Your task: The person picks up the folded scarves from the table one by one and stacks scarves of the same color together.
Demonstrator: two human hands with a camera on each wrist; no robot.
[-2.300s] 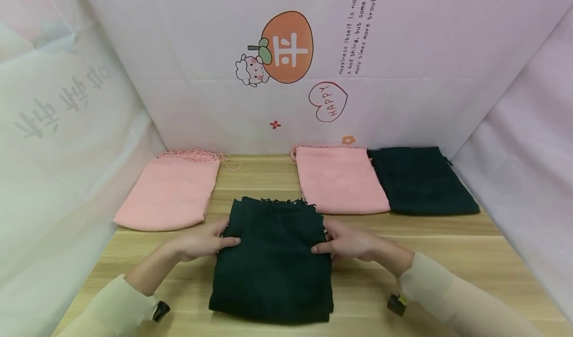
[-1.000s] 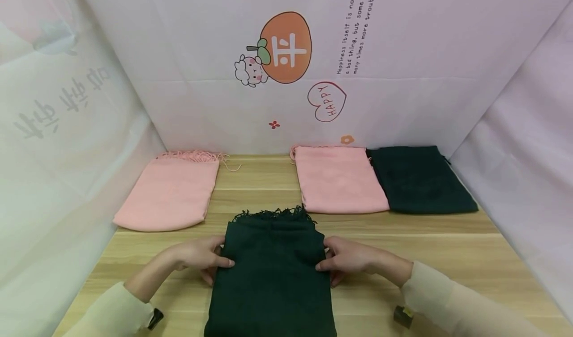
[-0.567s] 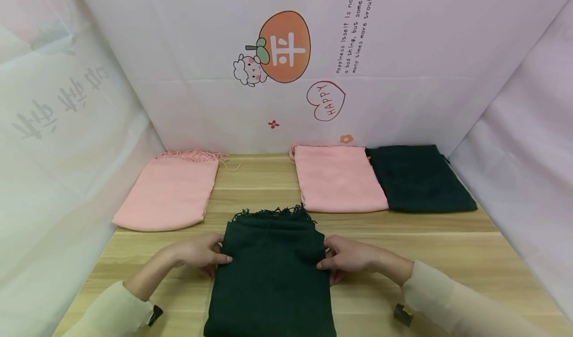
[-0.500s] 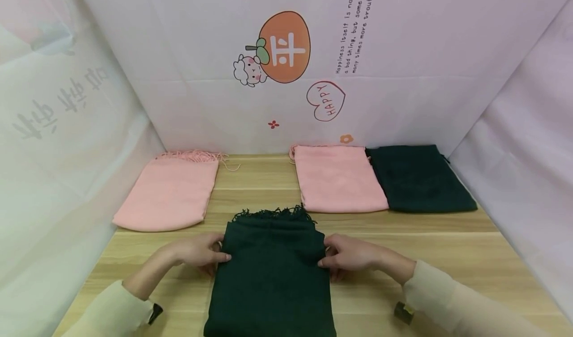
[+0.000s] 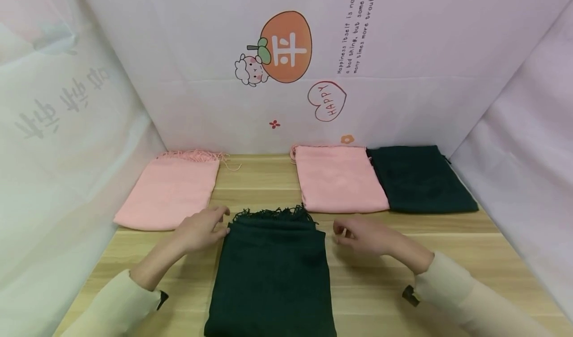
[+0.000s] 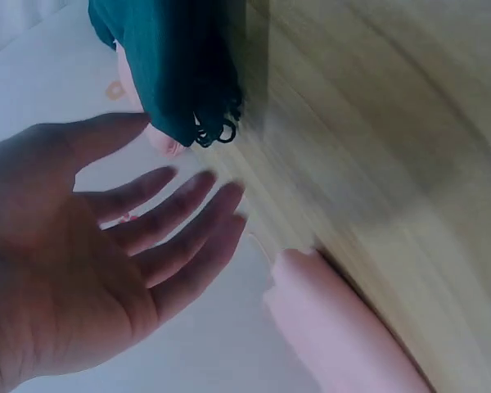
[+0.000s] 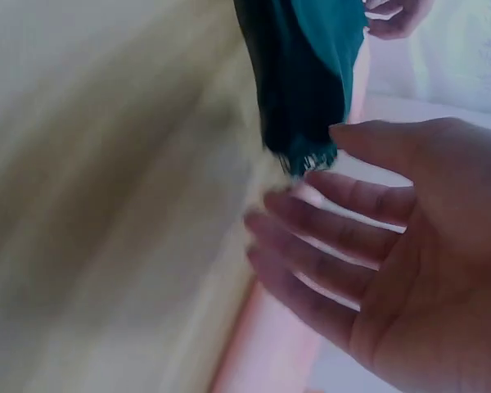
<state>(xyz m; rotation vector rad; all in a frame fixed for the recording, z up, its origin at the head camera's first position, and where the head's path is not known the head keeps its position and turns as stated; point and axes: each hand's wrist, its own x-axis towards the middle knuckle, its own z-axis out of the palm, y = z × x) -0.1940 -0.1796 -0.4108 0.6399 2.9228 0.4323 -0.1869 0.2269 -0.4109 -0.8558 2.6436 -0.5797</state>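
Note:
A folded dark green scarf (image 5: pixel 274 277) lies at the front middle of the table, its fringe pointing to the back wall. My left hand (image 5: pixel 201 231) is at the scarf's far left corner, fingers loosely spread, the thumb tip at its edge; whether it touches I cannot tell. Off the far right corner my right hand (image 5: pixel 364 235) hovers apart from the cloth with nothing in it. The right wrist view shows that hand's fingers (image 7: pixel 327 246) relaxed and spread beside the green scarf (image 7: pixel 299 82). In the left wrist view the fingers (image 6: pixel 180 221) are also loose.
A folded pink scarf (image 5: pixel 172 193) with fringe lies at the back left of the wooden table (image 5: pixel 255 178). Another pink scarf (image 5: pixel 342 180) and a second dark green scarf (image 5: pixel 423 180) lie side by side at the back right. Printed white cloth (image 5: pixel 201 103) walls the table in.
The scarf was first drawn toward me and set down with its fringe showing. Since half a second ago both hands have released its sides and moved up toward its far corners.

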